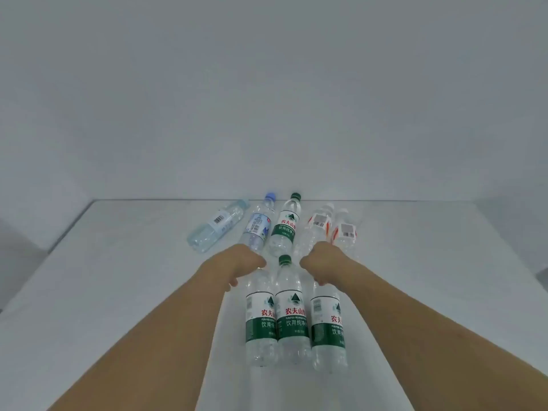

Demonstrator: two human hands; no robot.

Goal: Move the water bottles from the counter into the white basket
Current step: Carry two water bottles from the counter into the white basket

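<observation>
On white counter [118,292] — bottles [292,318], grey wall [267,84]

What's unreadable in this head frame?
- White basket: nowhere in the head view.
- Caps of the near-left bottle and near-right bottle: hidden under the left hand and right hand.
- Fingers of both hands: curl out of sight behind the knuckles.
- Caps of the two orange-label bottles: too pale to make out.

Readable labels on the water bottles.
Green-labelled bottles [292,318] read 农夫山泉 in red and 饮用纯净水 in white; barcoded bottles [345,231] carry no readable digits.
</observation>
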